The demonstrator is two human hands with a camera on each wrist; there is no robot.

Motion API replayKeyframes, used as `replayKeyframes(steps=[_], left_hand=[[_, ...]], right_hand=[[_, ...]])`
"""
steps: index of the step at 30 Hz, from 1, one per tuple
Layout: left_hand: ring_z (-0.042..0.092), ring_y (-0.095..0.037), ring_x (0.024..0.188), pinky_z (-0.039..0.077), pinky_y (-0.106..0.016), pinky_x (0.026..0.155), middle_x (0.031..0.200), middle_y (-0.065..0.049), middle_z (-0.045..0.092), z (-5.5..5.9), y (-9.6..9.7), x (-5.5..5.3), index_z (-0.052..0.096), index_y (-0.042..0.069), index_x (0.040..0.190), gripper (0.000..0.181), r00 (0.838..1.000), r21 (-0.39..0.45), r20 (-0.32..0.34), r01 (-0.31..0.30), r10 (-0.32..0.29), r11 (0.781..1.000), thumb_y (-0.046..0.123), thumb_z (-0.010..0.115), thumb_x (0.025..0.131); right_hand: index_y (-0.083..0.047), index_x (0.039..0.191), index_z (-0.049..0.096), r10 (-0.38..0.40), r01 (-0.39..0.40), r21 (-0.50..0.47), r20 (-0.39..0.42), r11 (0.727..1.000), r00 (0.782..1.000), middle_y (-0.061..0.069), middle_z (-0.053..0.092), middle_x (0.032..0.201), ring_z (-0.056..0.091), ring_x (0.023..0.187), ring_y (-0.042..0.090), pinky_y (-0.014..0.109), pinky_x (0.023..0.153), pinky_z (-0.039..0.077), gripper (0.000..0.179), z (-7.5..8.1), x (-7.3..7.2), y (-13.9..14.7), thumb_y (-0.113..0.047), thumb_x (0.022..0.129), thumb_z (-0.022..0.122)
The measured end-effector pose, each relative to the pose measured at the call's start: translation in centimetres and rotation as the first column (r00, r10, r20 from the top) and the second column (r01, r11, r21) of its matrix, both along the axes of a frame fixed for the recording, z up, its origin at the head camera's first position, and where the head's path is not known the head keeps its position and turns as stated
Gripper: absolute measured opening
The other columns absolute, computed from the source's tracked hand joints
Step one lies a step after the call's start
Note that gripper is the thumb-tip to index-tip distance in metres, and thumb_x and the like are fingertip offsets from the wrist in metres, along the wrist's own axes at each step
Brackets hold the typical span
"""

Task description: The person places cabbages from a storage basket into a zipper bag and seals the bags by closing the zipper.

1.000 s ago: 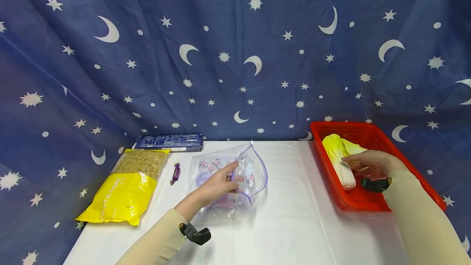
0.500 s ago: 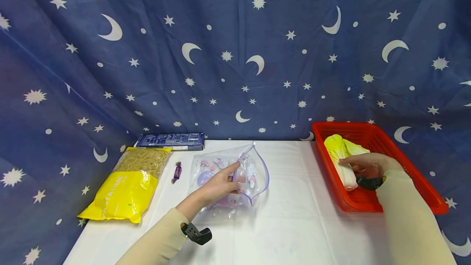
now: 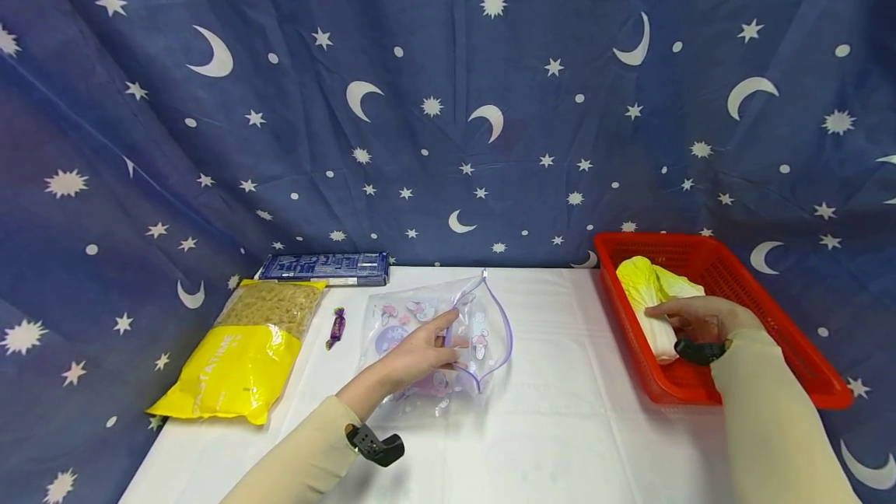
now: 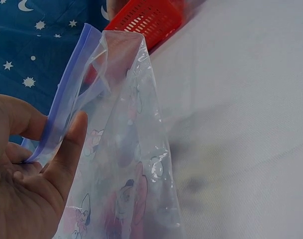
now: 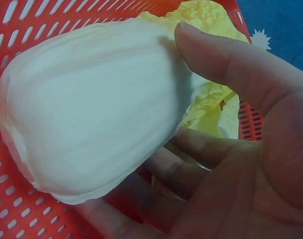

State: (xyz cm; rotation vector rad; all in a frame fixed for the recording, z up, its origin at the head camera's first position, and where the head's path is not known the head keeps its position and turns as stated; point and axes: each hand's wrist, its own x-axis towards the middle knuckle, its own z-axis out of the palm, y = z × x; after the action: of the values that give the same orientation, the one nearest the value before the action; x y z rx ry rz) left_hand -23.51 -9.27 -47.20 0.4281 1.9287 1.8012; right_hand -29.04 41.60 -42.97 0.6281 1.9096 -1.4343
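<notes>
My left hand (image 3: 418, 352) pinches the opening of a clear zip bag (image 3: 483, 333) with a purple zip edge and pink cartoon prints. In the left wrist view, the thumb and fingers lie on either side of the purple strip (image 4: 66, 82), and the bag's mouth gapes. My right hand (image 3: 710, 317) reaches into a red basket (image 3: 654, 389) and grips a napa cabbage (image 3: 635, 286), its white base toward me and yellow leaves away. Seen from the right wrist, the thumb (image 5: 211, 55) rests on top of the cabbage while the other fingers curl beneath it, partly hidden.
On the left lies a yellow pasta bag (image 3: 234, 368) with a see-through upper part. A flat blue box (image 3: 325, 269) stands behind it against the starry curtain (image 3: 420, 138). One purple-wrapped candy (image 3: 336, 328) lies between the pasta and the zip bag on the white tablecloth (image 3: 546, 442).
My right hand has shifted slightly left around the cabbage, and its forearm has swung left. The left hand keeps its hold on the zip bag. The head view has shifted a little.
</notes>
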Motion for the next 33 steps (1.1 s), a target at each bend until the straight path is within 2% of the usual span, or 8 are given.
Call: replayKeyframes(steps=[7, 11, 14, 21, 26, 28, 30, 33], left_hand=[[0.062, -0.043, 0.118, 0.059, -0.035, 0.089, 0.141, -0.032, 0.054, -0.02, 0.06, -0.04, 0.016, -0.001, 0.162, 0.082, 1.000, -0.007, -0.013, -0.003, 0.003, 1.000, -0.003, 0.060, 0.092], [0.063, -0.043, 0.117, 0.059, -0.034, 0.088, 0.142, -0.031, 0.053, 0.04, 0.14, -0.01, 0.017, 0.000, 0.162, 0.083, 1.000, -0.021, -0.017, -0.004, 0.004, 1.000, -0.002, 0.060, 0.092], [0.061, -0.044, 0.119, 0.059, -0.034, 0.089, 0.142, -0.031, 0.053, 0.07, 0.21, 0.06, 0.016, 0.000, 0.163, 0.083, 1.000, -0.024, -0.014, -0.002, 0.001, 1.000, -0.002, 0.060, 0.092], [0.059, -0.044, 0.124, 0.059, -0.034, 0.090, 0.142, -0.031, 0.053, 0.20, 0.27, 0.17, 0.015, 0.000, 0.163, 0.084, 1.000, -0.021, -0.011, 0.002, -0.002, 1.000, -0.002, 0.060, 0.092], [0.060, -0.043, 0.122, 0.059, -0.034, 0.090, 0.143, -0.030, 0.053, 0.28, 0.21, 0.21, 0.015, 0.002, 0.163, 0.082, 1.000, -0.023, -0.006, 0.000, 0.000, 1.000, -0.001, 0.059, 0.093], [0.061, -0.042, 0.120, 0.059, -0.034, 0.090, 0.142, -0.029, 0.054, 0.32, 0.20, 0.24, 0.016, 0.003, 0.163, 0.082, 1.000, -0.028, -0.007, -0.002, 0.002, 1.000, 0.000, 0.060, 0.094], [0.064, -0.040, 0.117, 0.059, -0.034, 0.090, 0.141, -0.030, 0.055, 0.36, 0.18, 0.26, 0.016, 0.001, 0.163, 0.082, 1.000, -0.030, -0.014, -0.003, 0.003, 1.000, 0.000, 0.060, 0.094], [0.066, -0.037, 0.113, 0.059, -0.034, 0.090, 0.141, -0.030, 0.055, 0.39, 0.21, 0.25, 0.016, 0.001, 0.163, 0.081, 1.000, -0.039, -0.018, -0.006, 0.005, 0.999, 0.000, 0.060, 0.094]], right_hand=[[0.001, 0.133, 0.047, -0.003, 0.003, -0.003, -0.026, 1.000, 1.000, 0.007, 0.066, 0.100, 0.059, 0.102, 0.028, 0.043, 0.093, 0.055, 0.066, -0.05, 0.32, 0.16, -0.045, 0.093, 0.072], [0.002, 0.138, 0.042, 0.003, -0.003, 0.008, -0.035, 1.000, 0.999, 0.008, 0.065, 0.103, 0.058, 0.103, 0.029, 0.044, 0.093, 0.056, 0.074, -0.15, 0.50, 0.12, -0.047, 0.092, 0.072], [0.002, 0.143, 0.037, -0.032, 0.032, 0.021, -0.023, 0.999, 0.999, 0.009, 0.067, 0.106, 0.060, 0.105, 0.030, 0.045, 0.094, 0.056, 0.084, -0.23, 0.52, 0.03, -0.049, 0.089, 0.076], [0.003, 0.153, 0.026, 0.038, -0.034, 0.062, -0.063, 0.998, 0.997, 0.013, 0.064, 0.119, 0.051, 0.118, 0.036, 0.051, 0.089, 0.056, 0.094, -0.01, 0.34, 0.14, -0.051, 0.091, 0.072], [0.001, 0.154, 0.022, -0.026, 0.030, 0.057, -0.076, 0.998, 0.997, 0.013, 0.065, 0.119, 0.051, 0.119, 0.037, 0.054, 0.090, 0.055, 0.100, 0.30, 0.62, 0.04, -0.050, 0.088, 0.076], [0.002, 0.155, 0.020, -0.017, 0.023, 0.063, -0.087, 0.998, 0.996, 0.014, 0.064, 0.121, 0.051, 0.120, 0.038, 0.054, 0.089, 0.056, 0.101, 0.38, 0.67, -0.02, -0.050, 0.089, 0.075], [0.002, 0.156, 0.019, -0.046, 0.051, 0.057, -0.085, 0.997, 0.995, 0.014, 0.063, 0.122, 0.050, 0.120, 0.037, 0.053, 0.090, 0.056, 0.103, 0.41, 0.76, -0.08, -0.050, 0.087, 0.077], [0.002, 0.154, 0.022, -0.082, 0.086, 0.048, -0.082, 0.995, 0.993, 0.013, 0.063, 0.120, 0.050, 0.119, 0.036, 0.052, 0.090, 0.057, 0.102, 0.38, 0.81, -0.12, -0.049, 0.086, 0.079]])
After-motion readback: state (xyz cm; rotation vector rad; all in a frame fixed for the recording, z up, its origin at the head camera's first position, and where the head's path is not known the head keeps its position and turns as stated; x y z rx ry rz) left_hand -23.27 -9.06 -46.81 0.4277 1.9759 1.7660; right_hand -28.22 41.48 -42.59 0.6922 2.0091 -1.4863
